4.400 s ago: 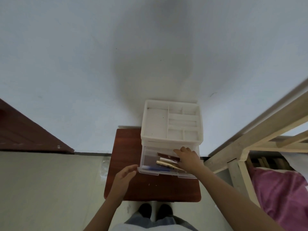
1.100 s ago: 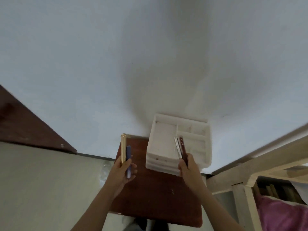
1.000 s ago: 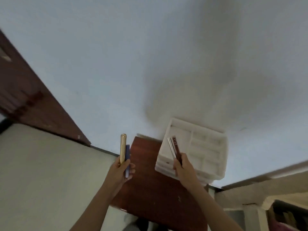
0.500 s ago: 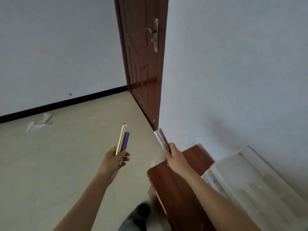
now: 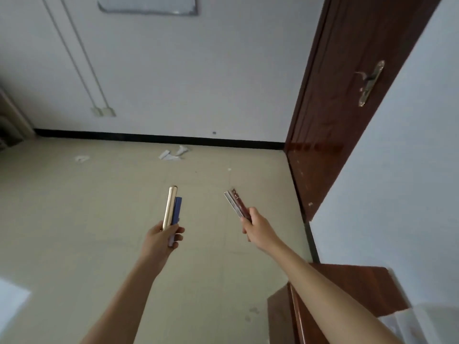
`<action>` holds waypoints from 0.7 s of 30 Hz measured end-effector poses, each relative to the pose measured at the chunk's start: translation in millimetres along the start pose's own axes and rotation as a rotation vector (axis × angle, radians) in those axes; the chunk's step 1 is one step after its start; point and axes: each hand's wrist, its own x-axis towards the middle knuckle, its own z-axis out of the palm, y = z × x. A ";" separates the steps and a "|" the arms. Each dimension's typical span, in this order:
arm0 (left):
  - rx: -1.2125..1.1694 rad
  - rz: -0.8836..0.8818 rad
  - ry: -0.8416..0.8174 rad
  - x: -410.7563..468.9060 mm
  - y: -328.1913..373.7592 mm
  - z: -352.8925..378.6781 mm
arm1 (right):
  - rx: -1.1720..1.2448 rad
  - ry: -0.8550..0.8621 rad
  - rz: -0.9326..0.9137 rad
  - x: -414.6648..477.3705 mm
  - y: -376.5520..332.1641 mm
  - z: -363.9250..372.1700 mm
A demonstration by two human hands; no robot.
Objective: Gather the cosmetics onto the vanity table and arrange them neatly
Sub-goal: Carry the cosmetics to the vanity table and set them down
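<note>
Door [image 5: 347, 115] right, wooden table [image 5: 347, 289] below it (near corner), paper scraps [image 5: 173, 153] along far wall.

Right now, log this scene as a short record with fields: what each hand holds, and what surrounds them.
left hand: shut on gold tube and blue tube, both pointing up and away
right hand: shut on silver tube and dark red tube, angled up-left
below hands: beige floor, paper scraps near the far wall
right side: brown door, wooden table at lower right
vanity table: not identifiable
</note>
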 end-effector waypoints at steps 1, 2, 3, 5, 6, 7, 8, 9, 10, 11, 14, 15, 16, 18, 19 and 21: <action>-0.009 0.007 0.031 -0.4 5.5 -15.7 | -0.008 -0.031 -0.013 6.6 -12.6 11.4; -0.017 0.012 0.065 -0.4 10.3 -30.7 | -0.015 -0.065 -0.026 12.5 -25.1 22.4; -0.021 0.017 0.099 -0.5 14.2 -45.2 | -0.023 -0.098 -0.041 18.0 -36.6 33.5; -0.021 0.024 0.165 0.0 18.6 -71.1 | -0.045 -0.159 -0.077 28.5 -56.4 54.1; -0.022 0.022 0.198 -0.5 19.2 -82.4 | -0.059 -0.186 -0.096 33.2 -64.8 63.8; -0.026 0.016 0.232 -1.2 19.0 -92.1 | -0.074 -0.212 -0.116 37.9 -71.9 73.0; -0.034 0.008 0.264 -1.9 18.4 -100.3 | -0.089 -0.238 -0.133 42.8 -77.9 81.7; -0.046 0.000 0.292 -2.3 17.5 -107.1 | -0.103 -0.263 -0.147 48.2 -82.6 89.5; -0.060 -0.006 0.315 -1.9 17.0 -112.2 | -0.114 -0.287 -0.159 53.9 -86.4 96.1; -0.075 -0.011 0.335 -0.4 17.0 -116.1 | -0.124 -0.311 -0.172 60.5 -89.8 101.7; -0.117 -0.034 0.390 10.0 18.0 -118.1 | -0.141 -0.379 -0.217 85.0 -96.5 110.9; -0.127 -0.039 0.408 15.2 19.3 -115.8 | -0.142 -0.394 -0.231 95.2 -98.2 111.4; -0.135 -0.038 0.423 21.5 21.7 -112.0 | -0.142 -0.404 -0.245 106.7 -99.8 110.5; -0.151 -0.028 0.446 37.7 28.2 -101.9 | -0.143 -0.422 -0.266 133.3 -102.8 105.5; -0.161 -0.017 0.459 47.9 31.9 -95.6 | -0.144 -0.431 -0.277 148.5 -104.4 101.0; -0.180 0.010 0.494 69.3 39.8 -81.8 | -0.148 -0.448 -0.305 180.3 -107.6 90.0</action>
